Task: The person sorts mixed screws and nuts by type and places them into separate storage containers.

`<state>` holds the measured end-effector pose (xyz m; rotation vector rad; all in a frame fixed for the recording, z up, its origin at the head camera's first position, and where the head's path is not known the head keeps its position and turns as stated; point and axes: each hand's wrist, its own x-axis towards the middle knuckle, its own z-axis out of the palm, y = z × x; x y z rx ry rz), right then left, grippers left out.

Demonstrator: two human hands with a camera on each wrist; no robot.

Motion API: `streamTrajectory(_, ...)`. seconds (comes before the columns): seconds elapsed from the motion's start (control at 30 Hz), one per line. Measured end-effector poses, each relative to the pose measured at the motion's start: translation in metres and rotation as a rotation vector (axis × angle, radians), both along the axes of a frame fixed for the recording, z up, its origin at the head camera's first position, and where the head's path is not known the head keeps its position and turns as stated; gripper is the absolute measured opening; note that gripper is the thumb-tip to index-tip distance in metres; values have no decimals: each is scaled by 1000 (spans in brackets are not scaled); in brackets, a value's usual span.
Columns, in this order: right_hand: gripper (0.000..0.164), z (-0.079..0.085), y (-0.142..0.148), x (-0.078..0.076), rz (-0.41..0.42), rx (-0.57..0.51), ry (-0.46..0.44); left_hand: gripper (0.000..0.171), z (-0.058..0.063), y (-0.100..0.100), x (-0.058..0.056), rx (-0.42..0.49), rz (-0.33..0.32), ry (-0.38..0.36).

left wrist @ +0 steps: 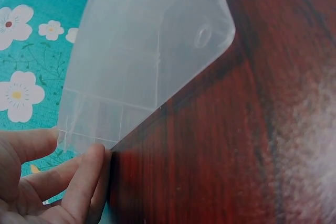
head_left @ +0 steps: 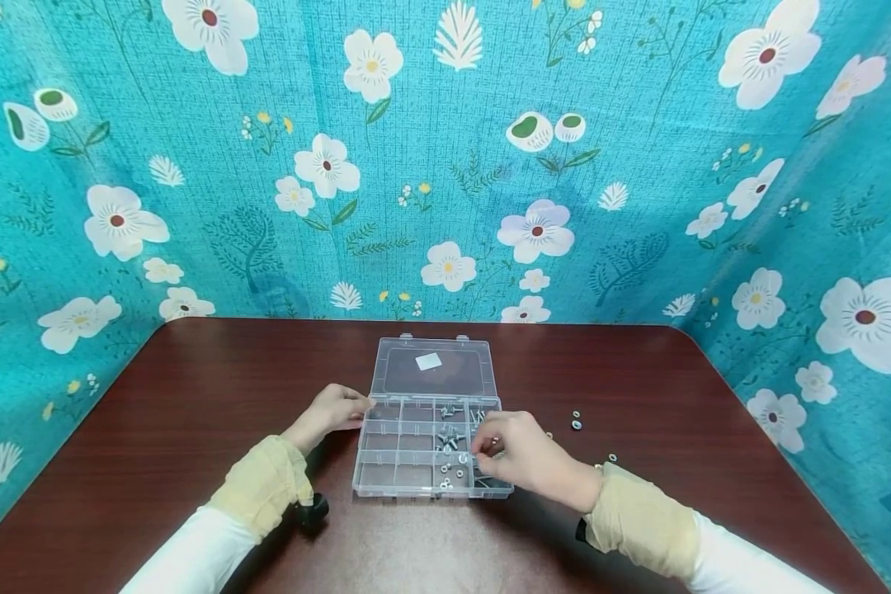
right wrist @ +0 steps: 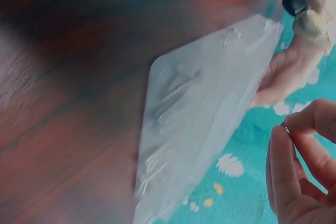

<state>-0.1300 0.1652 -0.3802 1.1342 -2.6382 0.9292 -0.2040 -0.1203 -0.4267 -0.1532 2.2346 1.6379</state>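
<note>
A clear plastic compartment box lies on the table with its lid folded back. My left hand grips the box's left side near the back corner, fingertips against the wall. Over the right-hand compartments, my right hand pinches a tiny metal piece between thumb and forefinger; its kind cannot be told. Bolts fill part of a middle compartment, with small nuts in the one in front. Long screws lie in the right column, partly hidden by my right hand.
On the dark wooden table, several small nuts lie scattered to the right of the box, some close to my right forearm. A blue flowered cloth hangs behind the table and along both sides. A white label shows on the lid.
</note>
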Motion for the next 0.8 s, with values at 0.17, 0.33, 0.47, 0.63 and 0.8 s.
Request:
streamTrajectory(0.17,12,-3,-11,5,63,19,-32,37,-1,0,-1,-13,-1,0)
streamTrajectory(0.33,13,-5,-12,5,100,117,-20,33,5,3,3,-20,26,-18)
streamTrajectory(0.47,13,-5,-5,3,168,208,94,34,3,2,2,-31,26,-16)
streamTrajectory(0.63,17,-6,7,2,256,264,285,34,3,2,2,-42,28,-13)
streamTrajectory(0.8,22,-2,20,0,257,293,344,34,3,2,2,-43,17,-14)
